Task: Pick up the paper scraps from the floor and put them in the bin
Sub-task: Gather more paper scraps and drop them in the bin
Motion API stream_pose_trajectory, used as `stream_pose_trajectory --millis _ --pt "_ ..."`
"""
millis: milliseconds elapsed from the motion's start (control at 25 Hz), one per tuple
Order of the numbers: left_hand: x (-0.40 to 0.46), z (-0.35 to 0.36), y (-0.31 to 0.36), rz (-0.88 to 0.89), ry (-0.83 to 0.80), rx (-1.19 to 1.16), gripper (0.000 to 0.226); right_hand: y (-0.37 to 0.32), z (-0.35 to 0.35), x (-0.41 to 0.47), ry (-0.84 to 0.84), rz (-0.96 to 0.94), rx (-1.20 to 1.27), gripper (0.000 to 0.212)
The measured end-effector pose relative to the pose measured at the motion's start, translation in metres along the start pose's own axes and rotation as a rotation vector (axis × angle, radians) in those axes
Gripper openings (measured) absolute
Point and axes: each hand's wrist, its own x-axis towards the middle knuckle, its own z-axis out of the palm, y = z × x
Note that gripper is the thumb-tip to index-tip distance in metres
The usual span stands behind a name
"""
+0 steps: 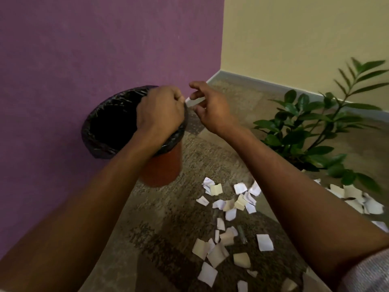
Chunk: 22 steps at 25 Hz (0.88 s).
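Black-lined bin (168,165), interior dark; left hand (161,110) fisted over it

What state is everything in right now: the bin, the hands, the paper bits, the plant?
Bin: upright, open, black liner over its rim.
Left hand: closed, over the bin's mouth; contents hidden.
Right hand: open, fingers spread, beside the bin.
Paper scraps: many scattered on the carpet.
Plant: upright, leafy.

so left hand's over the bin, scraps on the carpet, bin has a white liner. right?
Not quite: the liner is black, not white, as the head view shows. The rest holds: the left hand is over the bin, and scraps lie on the carpet.
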Motion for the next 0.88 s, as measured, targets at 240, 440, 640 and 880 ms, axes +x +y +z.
stream_pose_trajectory --millis 240,440,640,880 --pt "-0.056 0.093 0.029 0.191 -0.425 0.013 0.011 0.057 -0.038 -0.066 -0.066 0.132 -0.081 0.041" --pt "-0.103 0.174 -0.012 0.181 -0.958 0.19 0.062 0.126 -0.028 -0.138 -0.515 0.445 -0.386 0.042" --pt "-0.142 0.223 -0.062 0.146 -1.017 0.193 0.095 0.184 -0.027 -0.205 -0.644 0.712 -0.437 0.095" --pt "-0.15 0.253 -0.072 0.129 -0.964 0.2 0.116 0.216 -0.01 -0.213 -0.649 0.694 -0.482 0.115"
